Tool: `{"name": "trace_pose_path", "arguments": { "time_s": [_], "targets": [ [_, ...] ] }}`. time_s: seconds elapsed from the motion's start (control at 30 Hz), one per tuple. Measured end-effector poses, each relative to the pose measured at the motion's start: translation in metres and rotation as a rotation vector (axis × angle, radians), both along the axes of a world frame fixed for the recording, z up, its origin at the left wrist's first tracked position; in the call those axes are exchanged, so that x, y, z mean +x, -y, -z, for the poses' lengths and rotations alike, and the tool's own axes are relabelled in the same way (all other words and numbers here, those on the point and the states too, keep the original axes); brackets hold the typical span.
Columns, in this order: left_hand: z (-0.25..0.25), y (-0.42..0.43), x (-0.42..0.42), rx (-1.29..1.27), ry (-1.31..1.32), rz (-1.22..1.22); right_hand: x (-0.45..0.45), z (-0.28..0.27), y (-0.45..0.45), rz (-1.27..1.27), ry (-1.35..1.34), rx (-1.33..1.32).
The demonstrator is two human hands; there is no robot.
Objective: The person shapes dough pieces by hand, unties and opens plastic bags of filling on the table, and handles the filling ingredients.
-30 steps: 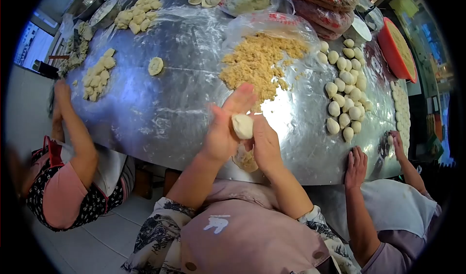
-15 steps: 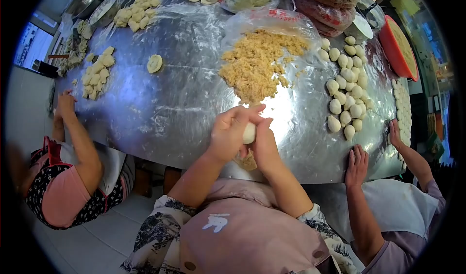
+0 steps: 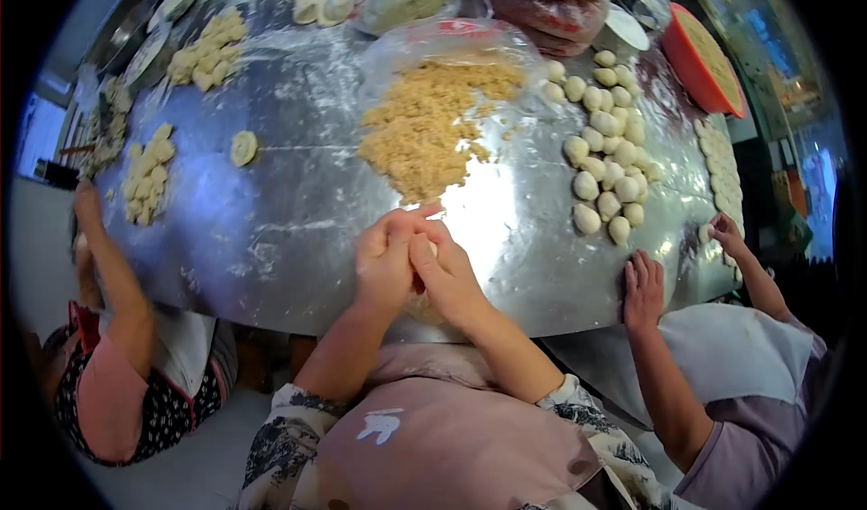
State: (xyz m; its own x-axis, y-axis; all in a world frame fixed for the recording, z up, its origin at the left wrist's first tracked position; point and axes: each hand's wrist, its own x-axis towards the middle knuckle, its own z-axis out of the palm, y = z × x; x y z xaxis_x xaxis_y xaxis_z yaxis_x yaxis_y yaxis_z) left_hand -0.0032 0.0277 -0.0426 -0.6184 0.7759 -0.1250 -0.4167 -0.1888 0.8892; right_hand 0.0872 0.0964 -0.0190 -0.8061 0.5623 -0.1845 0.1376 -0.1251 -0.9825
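Cupped together near the table's front edge, my left hand and my right hand are closed around a pale dough ball. Only a small part of the ball shows between the fingers and thumbs. Just beyond my hands lies a heap of crumbly orange-brown filling, partly on a clear plastic bag. A further lump, partly hidden, sits below my hands at the table's edge. Many rounded dough balls lie in a group to the right.
Small dough pieces and one flat round lie left on the metal table. A red basin stands back right, near flattened rounds. Co-workers flank me; the right one's hand holds a dough piece.
The view has shifted, so the table contents appear further left. My hands have closed from an open-palmed hold to wrap the dough ball. The right co-worker's far hand has lifted a piece.
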Motion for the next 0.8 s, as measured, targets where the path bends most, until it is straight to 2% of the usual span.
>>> {"name": "trace_pose_path", "arguments": {
  "time_s": [0.07,0.1,0.13,0.17,0.2,0.27,0.3,0.37,0.47,0.5,0.6,0.67,0.73,0.8],
  "targets": [
    [0.003,-0.006,-0.005,0.151,-0.015,-0.006,0.004,-0.005,-0.012,0.000,0.030,-0.241],
    [0.011,-0.010,-0.011,0.233,-0.054,-0.038,0.005,-0.005,-0.024,0.078,0.046,-0.304],
    [0.006,-0.008,-0.024,0.165,-0.034,-0.126,0.006,-0.011,-0.034,0.238,0.049,-0.256],
    [0.001,-0.002,-0.041,0.093,-0.014,-0.216,0.011,-0.010,-0.057,0.304,0.079,-0.317],
    [0.002,0.004,-0.063,-0.103,-0.094,-0.312,0.023,-0.009,-0.086,0.316,0.104,-0.303],
    [0.019,0.018,-0.118,-0.409,-0.303,-0.519,0.031,-0.015,-0.134,0.556,-0.116,-0.261],
    [0.036,0.025,-0.146,-0.517,-0.433,-0.632,0.035,-0.027,-0.155,0.607,-0.323,-0.259],
    [0.049,0.038,-0.185,-0.857,-0.732,-0.837,0.052,-0.033,-0.200,0.648,-0.478,-0.229],
    [0.098,0.056,-0.249,-1.220,-0.928,-0.952,0.049,-0.049,-0.209,0.798,-0.467,-0.083],
    [0.088,0.048,-0.250,-1.301,-0.776,-0.941,0.047,-0.045,-0.207,0.754,-0.394,-0.065],
    [0.084,0.048,-0.267,-1.343,-0.838,-0.656,0.035,-0.027,-0.179,0.625,-0.116,0.014],
    [0.085,0.046,-0.266,-1.205,-0.904,-0.682,0.027,0.016,-0.164,0.428,0.092,0.349],
    [0.080,0.044,-0.256,-1.058,-0.903,-0.690,0.013,0.013,-0.134,0.139,0.343,0.684],
    [0.071,0.041,-0.243,-0.905,-0.829,-0.683,-0.002,0.016,-0.115,0.037,0.341,0.728]
  ]
}}
